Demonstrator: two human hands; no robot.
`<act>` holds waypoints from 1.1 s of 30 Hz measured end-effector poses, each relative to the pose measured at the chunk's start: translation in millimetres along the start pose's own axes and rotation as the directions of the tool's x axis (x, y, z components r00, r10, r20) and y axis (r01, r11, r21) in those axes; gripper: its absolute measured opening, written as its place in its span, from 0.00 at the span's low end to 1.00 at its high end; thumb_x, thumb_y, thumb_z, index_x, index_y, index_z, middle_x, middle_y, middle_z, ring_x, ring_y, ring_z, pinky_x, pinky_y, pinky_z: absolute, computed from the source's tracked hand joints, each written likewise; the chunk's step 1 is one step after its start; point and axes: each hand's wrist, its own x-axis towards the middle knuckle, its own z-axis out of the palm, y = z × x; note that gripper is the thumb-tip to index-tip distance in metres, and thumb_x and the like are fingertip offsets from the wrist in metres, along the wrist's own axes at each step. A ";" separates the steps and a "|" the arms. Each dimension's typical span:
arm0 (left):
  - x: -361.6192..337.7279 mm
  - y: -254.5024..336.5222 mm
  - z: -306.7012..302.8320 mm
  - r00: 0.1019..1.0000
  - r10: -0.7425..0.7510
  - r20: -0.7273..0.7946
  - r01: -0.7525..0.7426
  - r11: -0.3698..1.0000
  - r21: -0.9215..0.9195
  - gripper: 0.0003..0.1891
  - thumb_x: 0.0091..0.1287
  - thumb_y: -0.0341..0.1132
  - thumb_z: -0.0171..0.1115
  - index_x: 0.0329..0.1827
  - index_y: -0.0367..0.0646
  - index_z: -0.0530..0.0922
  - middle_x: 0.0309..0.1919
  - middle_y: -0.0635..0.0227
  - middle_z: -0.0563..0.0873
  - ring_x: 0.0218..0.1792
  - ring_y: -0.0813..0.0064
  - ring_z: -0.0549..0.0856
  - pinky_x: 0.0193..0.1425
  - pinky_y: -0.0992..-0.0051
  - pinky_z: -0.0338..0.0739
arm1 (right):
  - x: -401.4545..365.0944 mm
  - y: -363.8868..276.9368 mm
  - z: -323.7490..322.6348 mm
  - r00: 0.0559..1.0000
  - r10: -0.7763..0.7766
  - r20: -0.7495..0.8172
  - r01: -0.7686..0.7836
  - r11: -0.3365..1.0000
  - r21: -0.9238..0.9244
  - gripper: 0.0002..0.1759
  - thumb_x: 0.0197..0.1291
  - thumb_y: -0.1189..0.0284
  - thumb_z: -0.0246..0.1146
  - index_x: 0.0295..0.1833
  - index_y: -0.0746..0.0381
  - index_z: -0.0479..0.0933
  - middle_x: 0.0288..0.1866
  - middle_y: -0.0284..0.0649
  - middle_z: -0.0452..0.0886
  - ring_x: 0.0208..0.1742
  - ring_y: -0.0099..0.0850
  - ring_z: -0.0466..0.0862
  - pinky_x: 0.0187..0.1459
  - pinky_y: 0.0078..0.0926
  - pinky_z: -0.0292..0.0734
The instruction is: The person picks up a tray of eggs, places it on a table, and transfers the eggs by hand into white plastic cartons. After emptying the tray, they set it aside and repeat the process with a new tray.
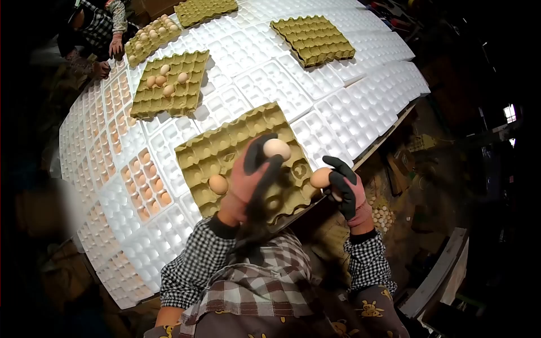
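My left hand [252, 174], in a pink and black work glove, is above a yellow-green pulp egg tray [198, 147]. Its thumb and fingers are closed on a pale egg [276, 149]. A browner egg [218, 184] sits in the tray, left of that hand. Off the tray's right edge, my right hand [348, 194], gloved alike, pinches a brown egg [320, 178] between thumb and fingers. Something pale also shows by its palm, perhaps a second egg, partly hidden by the fingers.
White moulded trays [270, 84] cover the table, those on the left filled with eggs [147, 183]. Farther back lie more pulp trays, one with several loose eggs [161, 80]. A co-worker's hands [115, 46] are at the far left. Eggs [383, 218] lie low at right.
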 end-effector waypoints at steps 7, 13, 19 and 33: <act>-68.4 17.1 -41.1 0.961 -0.269 0.059 0.259 0.808 -0.529 0.29 0.69 0.44 0.55 0.70 0.39 0.65 0.50 0.55 0.81 0.49 0.63 0.83 0.57 0.66 0.79 | 19.9 13.3 52.7 0.922 -0.001 0.388 -0.378 0.218 0.900 0.26 0.65 0.54 0.58 0.62 0.58 0.75 0.42 0.37 0.76 0.34 0.27 0.72 0.35 0.24 0.67; -127.8 19.3 -98.5 0.955 -0.295 -0.025 0.215 0.749 -0.627 0.29 0.68 0.43 0.56 0.68 0.37 0.65 0.49 0.51 0.81 0.49 0.58 0.82 0.57 0.63 0.78 | 38.5 11.2 120.5 0.939 -0.009 0.344 -0.321 0.337 0.885 0.25 0.72 0.52 0.52 0.63 0.61 0.68 0.45 0.35 0.76 0.40 0.25 0.76 0.40 0.22 0.75; -207.1 17.8 -184.6 0.850 -0.281 -0.446 0.098 0.916 -0.389 0.24 0.70 0.39 0.56 0.65 0.34 0.69 0.47 0.57 0.83 0.48 0.66 0.84 0.52 0.69 0.81 | 39.2 -10.2 187.2 0.898 -0.398 -0.185 0.421 0.901 0.104 0.22 0.77 0.64 0.44 0.63 0.70 0.68 0.55 0.43 0.77 0.57 0.31 0.78 0.58 0.28 0.77; -28.2 -26.3 -428.3 0.738 0.330 -0.588 0.416 0.464 0.782 0.27 0.56 0.41 0.67 0.61 0.51 0.76 0.58 0.60 0.78 0.62 0.58 0.73 0.67 0.60 0.65 | 254.9 52.0 477.7 0.838 -0.414 0.356 0.545 0.665 -0.511 0.25 0.44 0.67 0.76 0.48 0.63 0.77 0.48 0.42 0.82 0.48 0.37 0.83 0.52 0.34 0.78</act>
